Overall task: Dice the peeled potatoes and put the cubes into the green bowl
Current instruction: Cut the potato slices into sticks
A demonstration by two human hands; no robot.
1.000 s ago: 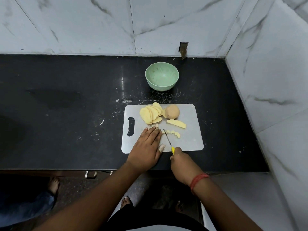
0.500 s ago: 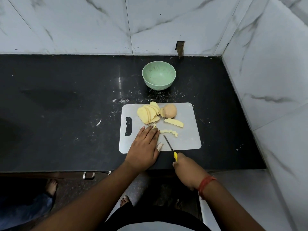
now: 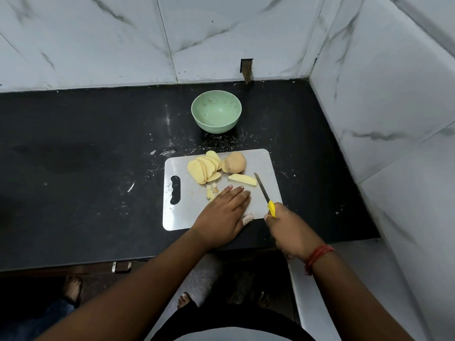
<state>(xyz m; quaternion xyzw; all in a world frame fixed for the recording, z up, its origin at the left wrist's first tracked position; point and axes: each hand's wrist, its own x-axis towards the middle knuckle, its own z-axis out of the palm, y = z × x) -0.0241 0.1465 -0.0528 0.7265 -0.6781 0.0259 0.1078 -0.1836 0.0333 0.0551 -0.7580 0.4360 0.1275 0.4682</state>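
Observation:
A white cutting board (image 3: 268, 163) lies on the black counter. On it are a fan of potato slices (image 3: 203, 168), a potato piece (image 3: 235, 162), a long potato strip (image 3: 242, 179) and a few small cubes (image 3: 211, 191). My left hand (image 3: 224, 215) lies flat on the board with straight fingers, covering the spot where cut pieces lay. My right hand (image 3: 286, 227) grips a yellow-handled knife (image 3: 263, 191), its blade raised over the board's right side. The green bowl (image 3: 216, 115) stands behind the board and looks empty.
Marble walls close off the back and the right side of the black counter (image 3: 86, 156). Crumbs lie scattered between bowl and board. A person's bare foot (image 3: 72, 286) shows on the floor at lower left, below the counter's front edge.
My left hand has slid right across the board over the small cut pieces. My right hand has swung the knife to the right, away from them.

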